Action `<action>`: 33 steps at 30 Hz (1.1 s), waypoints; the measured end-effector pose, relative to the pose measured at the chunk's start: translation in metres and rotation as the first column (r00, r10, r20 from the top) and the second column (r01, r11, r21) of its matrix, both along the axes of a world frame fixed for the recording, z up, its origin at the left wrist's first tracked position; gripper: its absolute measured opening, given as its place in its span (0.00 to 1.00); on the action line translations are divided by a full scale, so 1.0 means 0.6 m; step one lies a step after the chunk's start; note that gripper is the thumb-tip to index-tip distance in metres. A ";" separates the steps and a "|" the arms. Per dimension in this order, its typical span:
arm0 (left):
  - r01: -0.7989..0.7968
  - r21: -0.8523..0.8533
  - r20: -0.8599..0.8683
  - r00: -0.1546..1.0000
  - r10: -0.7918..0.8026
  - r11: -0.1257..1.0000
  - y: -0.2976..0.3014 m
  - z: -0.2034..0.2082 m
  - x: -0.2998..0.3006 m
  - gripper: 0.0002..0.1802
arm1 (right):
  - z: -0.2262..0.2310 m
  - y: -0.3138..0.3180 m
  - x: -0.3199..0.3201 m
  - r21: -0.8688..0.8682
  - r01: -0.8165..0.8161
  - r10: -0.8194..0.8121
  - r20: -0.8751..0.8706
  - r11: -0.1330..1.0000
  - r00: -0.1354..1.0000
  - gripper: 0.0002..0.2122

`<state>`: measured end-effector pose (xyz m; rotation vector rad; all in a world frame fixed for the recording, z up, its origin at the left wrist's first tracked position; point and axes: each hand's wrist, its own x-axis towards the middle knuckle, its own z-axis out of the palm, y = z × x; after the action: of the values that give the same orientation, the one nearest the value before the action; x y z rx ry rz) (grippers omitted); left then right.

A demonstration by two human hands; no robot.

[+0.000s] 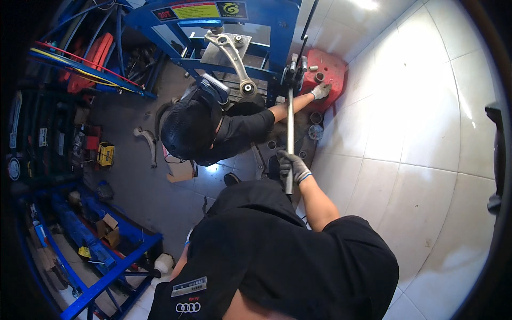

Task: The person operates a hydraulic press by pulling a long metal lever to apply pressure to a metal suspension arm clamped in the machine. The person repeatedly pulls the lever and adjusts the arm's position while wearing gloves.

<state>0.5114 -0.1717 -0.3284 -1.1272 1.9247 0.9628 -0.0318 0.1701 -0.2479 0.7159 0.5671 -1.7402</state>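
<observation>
My right hand (293, 166), in a grey work glove, is closed round the lower part of a long metal pipe (290, 128). The pipe rises to the pump lever (294, 74) on the side of a blue shop press (266, 24). Of my left arm only the forearm (180, 265) and a bit of glove cuff show; the hand is hidden behind my clothing. On the press bed, a metal control arm (232, 56) lies over a steel plate (213, 55), its round bushing end (247, 88) toward me.
A crouching co-worker in a black cap (184, 125) reaches a gloved hand (321, 92) to a red box (333, 85) holding metal sleeves. Another control arm (149, 141) and a cardboard box (181, 169) lie on the floor. Blue racks (114, 280) stand left; a tiled wall (394, 122) runs right.
</observation>
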 end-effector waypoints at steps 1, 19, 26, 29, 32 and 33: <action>-0.003 -0.002 -0.003 1.000 0.003 1.000 0.000 -0.001 0.000 0.26 | 0.006 -0.009 0.000 -0.010 0.009 -0.009 0.009 1.000 1.000 0.11; -0.005 -0.003 -0.042 0.999 0.005 1.000 -0.001 -0.025 0.006 0.25 | 0.020 -0.024 -0.011 0.138 0.041 -0.047 0.040 0.990 0.998 0.25; 0.006 0.003 -0.032 0.999 -0.006 1.000 0.000 -0.023 0.013 0.25 | -0.032 -0.023 -0.006 0.610 -0.109 0.288 -0.203 0.785 0.936 0.11; 0.011 0.009 -0.032 0.999 -0.010 1.000 0.000 -0.023 0.014 0.25 | -0.077 -0.035 -0.001 0.850 -0.045 0.523 -0.281 0.525 0.805 0.08; 0.016 0.004 -0.031 0.999 -0.016 1.000 0.000 -0.024 0.012 0.24 | -0.095 -0.028 -0.001 0.914 -0.071 0.659 -0.231 0.399 0.716 0.08; 0.014 0.007 -0.033 0.999 -0.013 1.000 0.001 -0.024 0.012 0.24 | -0.095 -0.022 -0.001 0.860 -0.095 0.586 -0.257 0.501 0.769 0.08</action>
<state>0.5188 -0.1713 -0.3428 -1.0992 1.9516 0.9860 -0.0325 0.1569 -0.3047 0.6383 1.8788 -1.1713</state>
